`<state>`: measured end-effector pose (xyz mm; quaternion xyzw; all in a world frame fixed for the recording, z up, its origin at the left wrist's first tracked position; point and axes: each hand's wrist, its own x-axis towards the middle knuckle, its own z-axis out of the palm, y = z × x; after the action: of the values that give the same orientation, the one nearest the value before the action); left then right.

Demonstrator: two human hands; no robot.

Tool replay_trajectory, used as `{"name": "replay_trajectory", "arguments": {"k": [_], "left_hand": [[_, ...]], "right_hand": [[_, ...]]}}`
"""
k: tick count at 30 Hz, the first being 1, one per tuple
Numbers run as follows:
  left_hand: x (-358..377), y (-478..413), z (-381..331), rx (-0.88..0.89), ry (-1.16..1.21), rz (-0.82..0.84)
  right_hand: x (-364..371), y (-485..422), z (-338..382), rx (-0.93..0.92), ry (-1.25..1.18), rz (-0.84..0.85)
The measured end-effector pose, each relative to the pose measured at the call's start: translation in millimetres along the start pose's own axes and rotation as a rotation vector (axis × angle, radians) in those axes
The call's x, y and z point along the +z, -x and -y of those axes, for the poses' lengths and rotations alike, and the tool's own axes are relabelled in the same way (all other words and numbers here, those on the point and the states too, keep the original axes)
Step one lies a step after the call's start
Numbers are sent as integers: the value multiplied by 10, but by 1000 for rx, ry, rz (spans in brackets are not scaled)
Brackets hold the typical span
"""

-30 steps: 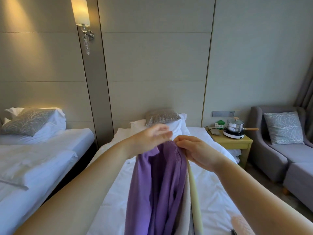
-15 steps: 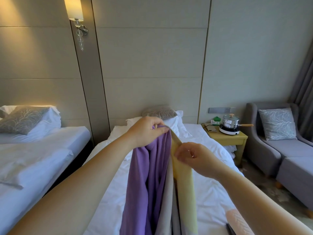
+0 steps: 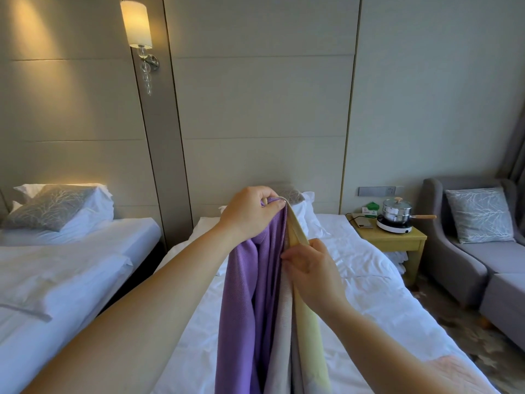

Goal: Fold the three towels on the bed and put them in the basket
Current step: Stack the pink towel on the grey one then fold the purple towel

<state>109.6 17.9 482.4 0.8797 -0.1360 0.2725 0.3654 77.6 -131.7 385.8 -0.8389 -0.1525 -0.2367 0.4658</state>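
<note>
Two hands, both working on one hanging towel [image 3: 247, 294].

Item 1, left hand [image 3: 250, 213]: the grip is clenched round the towel's top corner. The fingers curl over the bunched cloth, and the hand is raised in front of the pillows at the head of the bed [image 3: 369, 294].

Item 2, right hand [image 3: 312, 268]: the grip pinches the towel's pale yellow edge. It sits lower than the left hand and to its right, with the fingertips closed on the cloth.

Item 3, towel: it hangs from the left hand in long vertical folds above the white bed and runs out at the bottom of the view. A ribbed purple panel is on the left, pale grey in the middle and pale yellow on the right. Whether this is one cloth or several cannot be told.

Change: a second ago the two grips met at the top corner. The right hand now sits further down the yellow edge, apart from the left, and more of the yellow band shows.

Other contents:
- A pale pink cloth [image 3: 454, 373] lies on the bed at the lower right.
- A second bed [image 3: 71, 265] stands to the left.
- A wall lamp [image 3: 136, 24] is lit.
- A small wooden bench [image 3: 397, 240] stands beside the bed, carrying a lidded steel pot [image 3: 396, 213].
- A grey armchair [image 3: 454, 251] holds a cushion.
</note>
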Motion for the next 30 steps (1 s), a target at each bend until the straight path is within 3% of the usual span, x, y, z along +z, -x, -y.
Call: {"name": "replay_trajectory", "arguments": {"k": [13,15,18,22,27,30], "left_hand": [[-24,-30,39,18,33,-34],[-66,-49,108,-4,20,-74],[-194,-82,279,-65,-20,-162],[-319,-88,396,-47,-16,-185],[-315,-110,338,-11,-3,-187],[-285,-95,361,-19,2,-165]], "right_hand": [[121,-49,-56,39,327,139],[86,-29,-81,35,246,157],[-95,-43,-79,35,-110,215],[-396,-185,-41,110,-601,471],[-346,-158,-151,135,-487,538],[-297,-115,-206,160,-624,471]]}}
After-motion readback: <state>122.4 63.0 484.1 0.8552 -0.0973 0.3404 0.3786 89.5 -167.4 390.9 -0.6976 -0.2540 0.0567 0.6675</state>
